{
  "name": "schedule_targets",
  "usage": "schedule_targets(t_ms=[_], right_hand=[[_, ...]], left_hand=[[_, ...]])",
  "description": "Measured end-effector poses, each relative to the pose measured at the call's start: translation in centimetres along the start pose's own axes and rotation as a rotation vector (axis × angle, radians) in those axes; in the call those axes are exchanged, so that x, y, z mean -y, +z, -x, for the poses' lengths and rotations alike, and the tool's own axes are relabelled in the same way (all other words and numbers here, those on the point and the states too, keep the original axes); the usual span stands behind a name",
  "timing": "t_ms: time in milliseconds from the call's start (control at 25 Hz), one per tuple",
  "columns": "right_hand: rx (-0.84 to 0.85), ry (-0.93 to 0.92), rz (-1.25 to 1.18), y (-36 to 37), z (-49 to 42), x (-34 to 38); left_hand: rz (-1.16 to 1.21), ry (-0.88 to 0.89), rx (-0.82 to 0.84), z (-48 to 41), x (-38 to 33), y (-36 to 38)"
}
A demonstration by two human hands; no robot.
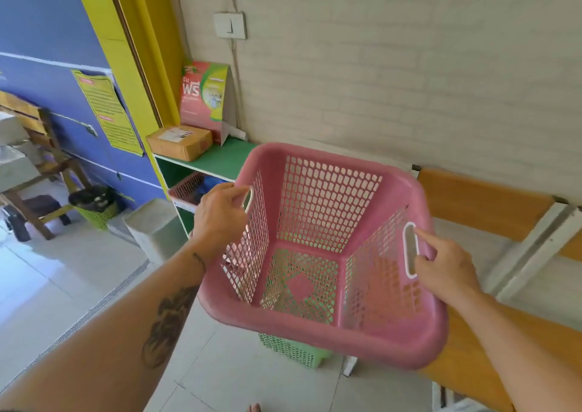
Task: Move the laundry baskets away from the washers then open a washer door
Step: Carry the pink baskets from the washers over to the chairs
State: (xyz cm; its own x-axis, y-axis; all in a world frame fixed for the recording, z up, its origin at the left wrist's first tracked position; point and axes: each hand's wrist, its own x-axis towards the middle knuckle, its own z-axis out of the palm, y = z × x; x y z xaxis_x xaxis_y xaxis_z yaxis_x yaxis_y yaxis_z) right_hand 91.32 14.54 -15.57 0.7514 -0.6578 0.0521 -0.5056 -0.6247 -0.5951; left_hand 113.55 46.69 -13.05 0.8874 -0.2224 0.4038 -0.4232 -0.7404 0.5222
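Observation:
A pink plastic laundry basket (318,320) with mesh walls is held up in the air, empty. My left hand (220,213) grips its left handle slot. My right hand (444,266) grips the white-rimmed right handle slot, index finger stretched along the rim. Directly under the pink basket a green mesh basket (293,350) stands on the tiled floor, mostly hidden. No washer is in view.
A green-topped shelf unit (220,159) stands against the wall with a cardboard box (179,142), a red-green carton (204,96) and a red basket (185,188) inside. An orange wooden bench (478,197) runs along the right wall. A concrete block (154,225) and a green bin (94,207) lie left.

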Motion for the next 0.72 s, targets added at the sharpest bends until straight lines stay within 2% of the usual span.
schedule_targets(t_ms=[240,480,600,720], right_hand=[[0.045,0.24,-0.005,8.0,-4.1,2.2],[0.162,0.322,0.13,15.7,-7.6,-0.3],[0.263,0.359,0.163,19.6,-9.3,-2.7],[0.397,0.389,0.184,24.2,-10.8,-5.3]], left_hand=[[0.053,0.058,0.188,-8.9,6.2,7.1],[-0.028,0.027,0.422,-10.2,10.8,15.3],[-0.011,-0.075,0.54,-9.9,13.3,19.7],[0.016,-0.257,0.612,-9.1,16.3,24.7]])
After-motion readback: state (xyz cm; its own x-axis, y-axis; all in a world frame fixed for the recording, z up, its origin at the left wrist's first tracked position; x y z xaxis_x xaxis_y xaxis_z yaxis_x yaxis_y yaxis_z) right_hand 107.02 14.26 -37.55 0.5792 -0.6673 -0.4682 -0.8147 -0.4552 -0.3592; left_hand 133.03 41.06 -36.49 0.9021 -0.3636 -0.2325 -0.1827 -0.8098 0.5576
